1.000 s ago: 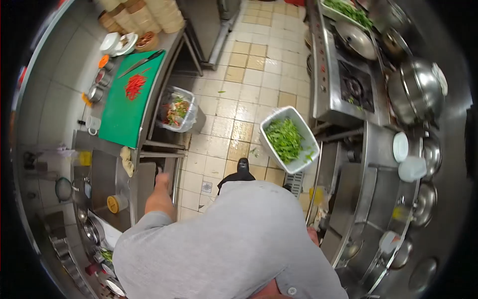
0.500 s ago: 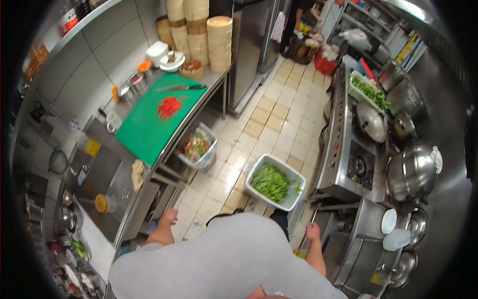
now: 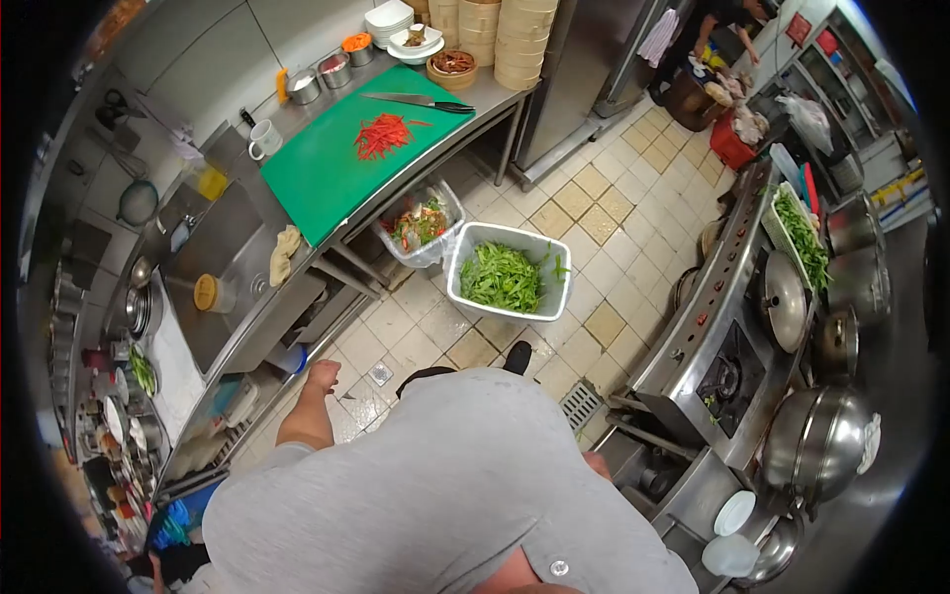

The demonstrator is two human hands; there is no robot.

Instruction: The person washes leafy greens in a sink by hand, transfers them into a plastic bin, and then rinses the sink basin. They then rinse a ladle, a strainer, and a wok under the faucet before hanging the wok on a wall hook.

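Tiled kitchen floor (image 3: pixel 584 203) runs between two steel work lines, seen from above past a grey-shirted torso. At the far left, a steel sink counter (image 3: pixel 213 247) carries a round yellow-lidded container (image 3: pixel 205 292) and a crumpled beige cloth (image 3: pixel 285 253). Beside it, a green plastic cutting board (image 3: pixel 327 168) bears a heap of red pepper strips (image 3: pixel 382 135), already cut, with a long steel knife (image 3: pixel 421 100) laid down just past them; no uncut pepper is seen on the board.

The left hand (image 3: pixel 322 374) is held out empty near the counter's lower edge, fingers seemingly loosely curled, touching nothing. Under the board, a clear bag-lined bin of vegetable scraps (image 3: pixel 421 224) stands on the floor, and just beside it a white rectangular plastic tub of green leafy vegetables (image 3: pixel 507 272) is set down, well apart from both hands.

The right hand (image 3: pixel 597 463) is mostly hidden behind the torso, so whether it grips anything cannot be told. Further right, a steel gas range (image 3: pixel 732 337) holds lidded pots (image 3: pixel 816 441) and a white tray of greens (image 3: pixel 797 233).
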